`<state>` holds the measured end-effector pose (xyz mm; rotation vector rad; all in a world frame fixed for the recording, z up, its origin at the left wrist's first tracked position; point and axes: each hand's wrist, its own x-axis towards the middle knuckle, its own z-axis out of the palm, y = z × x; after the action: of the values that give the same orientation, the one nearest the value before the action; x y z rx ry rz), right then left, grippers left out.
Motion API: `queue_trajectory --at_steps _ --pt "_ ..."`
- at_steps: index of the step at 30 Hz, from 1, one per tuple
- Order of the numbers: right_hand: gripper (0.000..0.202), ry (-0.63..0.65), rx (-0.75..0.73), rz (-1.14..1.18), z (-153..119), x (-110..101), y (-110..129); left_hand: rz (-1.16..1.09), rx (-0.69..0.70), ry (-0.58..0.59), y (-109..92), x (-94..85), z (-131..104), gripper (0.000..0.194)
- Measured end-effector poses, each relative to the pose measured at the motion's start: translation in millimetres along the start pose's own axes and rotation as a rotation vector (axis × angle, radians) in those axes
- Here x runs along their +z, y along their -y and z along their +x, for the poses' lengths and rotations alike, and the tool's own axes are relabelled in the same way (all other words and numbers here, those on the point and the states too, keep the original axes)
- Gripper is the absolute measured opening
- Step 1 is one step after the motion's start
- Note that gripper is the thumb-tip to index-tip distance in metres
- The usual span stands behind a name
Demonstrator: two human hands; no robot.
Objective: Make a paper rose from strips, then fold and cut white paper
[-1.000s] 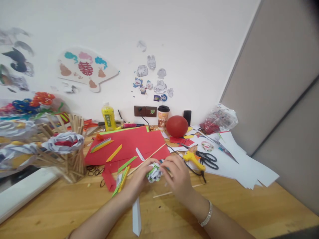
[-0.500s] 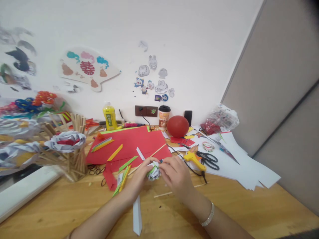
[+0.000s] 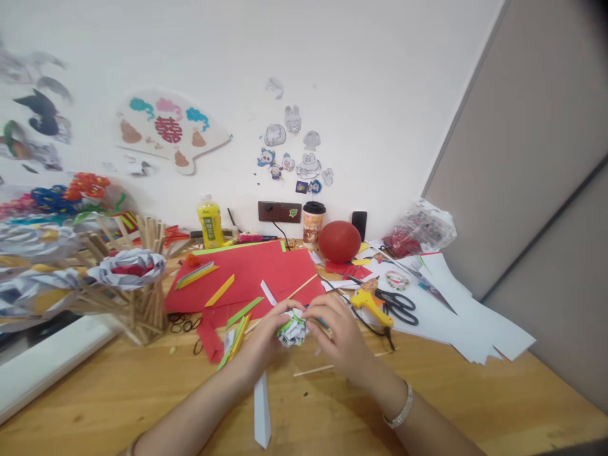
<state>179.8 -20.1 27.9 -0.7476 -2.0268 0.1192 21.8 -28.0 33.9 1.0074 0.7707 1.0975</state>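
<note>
Head view: ruffled white-green paper bundle gripped by left fingers, right fingers of unclear grip

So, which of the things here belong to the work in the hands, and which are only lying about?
Probably belonging:
paper ball, between left hand and right hand
paper strips
glue gun
scissors

Probably just lying about:
bottle
cup
plastic bag
</note>
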Motion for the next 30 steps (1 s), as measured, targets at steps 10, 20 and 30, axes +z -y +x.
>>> queue_trajectory --at_steps 10,20,30 --pt "0.011 -0.071 -0.046 -0.165 -3 4 1 0.166 0.063 0.068 8 -10.6 5 0.017" --pt "0.007 -0.227 -0.003 -0.273 -7 10 3 0.291 0.129 0.076 16 -15.9 7 0.019" --pt "0.016 -0.223 -0.153 -0.438 -4 9 7 0.332 0.137 0.073 16 -16.6 8 0.017"
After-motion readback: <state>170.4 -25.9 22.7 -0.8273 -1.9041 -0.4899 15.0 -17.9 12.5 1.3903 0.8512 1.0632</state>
